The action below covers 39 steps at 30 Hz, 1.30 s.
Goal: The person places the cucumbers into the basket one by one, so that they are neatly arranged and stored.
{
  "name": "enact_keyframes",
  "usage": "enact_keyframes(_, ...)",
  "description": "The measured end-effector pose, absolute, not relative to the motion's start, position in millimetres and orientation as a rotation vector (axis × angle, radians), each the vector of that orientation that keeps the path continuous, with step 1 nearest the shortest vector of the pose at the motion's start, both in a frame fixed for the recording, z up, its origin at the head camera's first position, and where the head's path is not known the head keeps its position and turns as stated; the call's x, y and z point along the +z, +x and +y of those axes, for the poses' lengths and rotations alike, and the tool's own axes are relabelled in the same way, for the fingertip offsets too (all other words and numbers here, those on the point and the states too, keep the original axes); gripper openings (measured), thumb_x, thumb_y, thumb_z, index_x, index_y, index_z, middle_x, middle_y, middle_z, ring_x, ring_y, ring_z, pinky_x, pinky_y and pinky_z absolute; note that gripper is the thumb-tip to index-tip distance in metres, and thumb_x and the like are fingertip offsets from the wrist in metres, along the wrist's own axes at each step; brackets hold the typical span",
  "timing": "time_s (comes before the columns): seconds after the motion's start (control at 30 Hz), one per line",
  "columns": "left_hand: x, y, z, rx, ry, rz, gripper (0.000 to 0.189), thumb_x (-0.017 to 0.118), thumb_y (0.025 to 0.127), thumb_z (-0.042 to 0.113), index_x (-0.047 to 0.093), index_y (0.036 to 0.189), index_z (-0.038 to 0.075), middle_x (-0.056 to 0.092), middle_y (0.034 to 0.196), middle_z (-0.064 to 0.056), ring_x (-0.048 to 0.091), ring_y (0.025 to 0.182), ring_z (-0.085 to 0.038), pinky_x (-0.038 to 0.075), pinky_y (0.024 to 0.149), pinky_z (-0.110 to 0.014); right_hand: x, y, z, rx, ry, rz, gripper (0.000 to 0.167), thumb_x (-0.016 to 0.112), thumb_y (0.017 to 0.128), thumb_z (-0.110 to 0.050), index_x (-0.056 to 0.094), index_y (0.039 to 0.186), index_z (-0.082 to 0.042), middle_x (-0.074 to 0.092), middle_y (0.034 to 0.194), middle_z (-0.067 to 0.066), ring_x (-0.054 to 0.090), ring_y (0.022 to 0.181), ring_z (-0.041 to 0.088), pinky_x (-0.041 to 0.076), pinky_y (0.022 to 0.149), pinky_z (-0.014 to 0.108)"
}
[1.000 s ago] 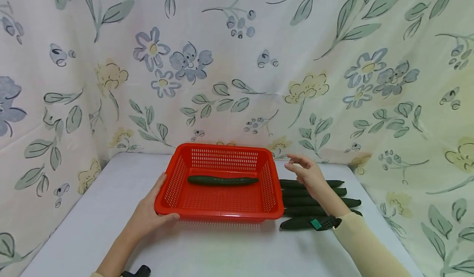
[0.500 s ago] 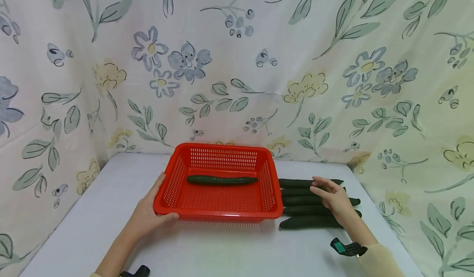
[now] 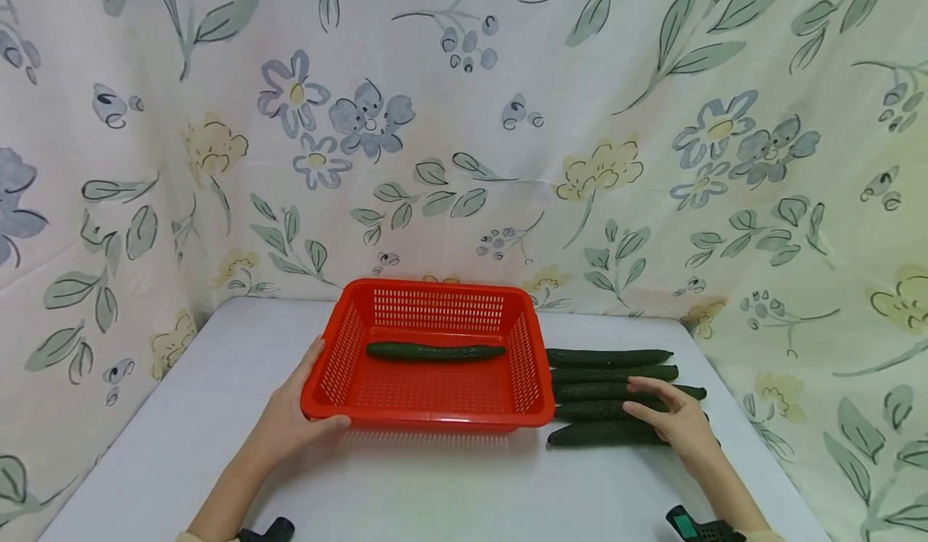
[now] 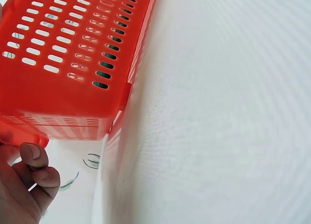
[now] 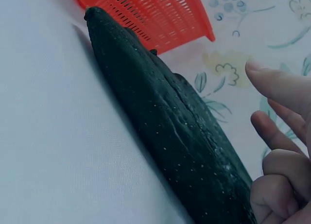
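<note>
A red plastic basket [image 3: 435, 422] with slotted walls stands on the white table, and one dark green cucumber [image 3: 435, 353] lies across its floor. My left hand [image 3: 286, 425] holds the basket's left rim, thumb at the front corner; the left wrist view shows curled fingers [image 4: 41, 175] by the red wall. Several more cucumbers lie side by side to the right of the basket, from the back cucumber [image 3: 609, 357] to the front cucumber [image 3: 605, 434]. Over their right part hovers my right hand [image 3: 680, 425], thumb and forefinger apart, pinching nothing. Close up, the front cucumber fills much of the right wrist view.
A floral curtain [image 3: 435, 123] hangs behind the white table [image 3: 435, 494] and along its sides. A dark band [image 3: 703, 526] with a small device sits on the right wrist, and a black device [image 3: 268, 531] is at the left wrist.
My right hand has moved from beside the basket's right rim, rightward and toward me, over the cucumber row. The left hand, the basket and its cucumber stay in place.
</note>
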<state>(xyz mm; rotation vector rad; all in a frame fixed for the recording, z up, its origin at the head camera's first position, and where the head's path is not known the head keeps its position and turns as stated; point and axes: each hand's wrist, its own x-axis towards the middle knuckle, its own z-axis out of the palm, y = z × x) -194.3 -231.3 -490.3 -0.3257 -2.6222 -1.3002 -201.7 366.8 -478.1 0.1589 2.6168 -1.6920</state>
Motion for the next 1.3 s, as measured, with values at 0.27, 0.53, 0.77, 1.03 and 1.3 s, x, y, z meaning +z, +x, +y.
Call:
enact_keyframes(0.27, -490.6, -195.1, -231.9, -1.307, -0.319, -2.627, 0.126, 0.092, 0.078, 0.043, 0.01, 0.172, 0.026, 0.038, 0.168, -0.017, 0.053, 0.137, -0.038, 0.063, 0.088, -0.039, -487.7, -182.8, 371.4, -1.682, 0.25, 2.597, 0.064, 0.083, 0.094, -0.031, 0.06, 0.148, -0.008, 0.069, 0.118, -0.027, 0.053, 0.1, -0.01, 0.05, 0.071, 0.023)
enact_keyframes(0.53, -489.9, -193.8, -234.4, -1.318, -0.319, -2.62, 0.126, 0.093, 0.078, 0.041, 0.01, 0.172, 0.029, 0.037, 0.169, -0.016, 0.053, 0.136, -0.036, 0.058, 0.088, -0.031, -505.1, -178.1, 372.5, -1.841, 0.425, 2.458, 0.061, 0.089, 0.087, -0.029, 0.067, 0.142, -0.014, 0.071, 0.113, -0.029, 0.037, 0.06, 0.006, 0.041, 0.054, 0.026)
enact_keyframes(0.77, -492.2, -195.6, -233.3, -1.32, -0.333, -2.61, 0.124, 0.092, 0.079, 0.042, 0.012, 0.172, 0.027, 0.035, 0.17, -0.014, 0.053, 0.138, -0.037, 0.06, 0.089, -0.034, -504.8, -172.4, 372.3, -1.471, 0.388, 2.723, 0.07, 0.089, 0.083, -0.048, 0.069, 0.141, -0.014, 0.068, 0.125, -0.025, 0.048, 0.103, -0.02, 0.043, 0.086, 0.008)
enact_keyframes(1.03, -494.4, -198.4, -232.5, -1.293, -0.316, -2.629, 0.126, 0.092, 0.077, 0.044, 0.012, 0.172, 0.026, 0.032, 0.172, -0.015, 0.048, 0.142, -0.04, 0.063, 0.089, -0.051, -515.2, -170.6, 370.2, -1.682, 0.42, 2.621, 0.067, 0.094, 0.081, -0.029, 0.069, 0.139, -0.008, 0.069, 0.097, -0.032, 0.043, 0.047, 0.009, 0.045, 0.05, 0.03)
enact_keyframes(1.3, -495.9, -198.0, -231.1, -1.3, -0.277, -2.634, 0.128, 0.094, 0.076, 0.043, 0.012, 0.172, 0.028, 0.034, 0.171, -0.017, 0.051, 0.14, -0.041, 0.063, 0.089, -0.049, -519.0, -169.5, 373.5, -1.662, 0.193, 2.769, 0.059, 0.092, 0.083, -0.021, 0.071, 0.135, -0.006, 0.066, 0.115, -0.029, 0.035, 0.045, 0.003, 0.042, 0.043, 0.03)
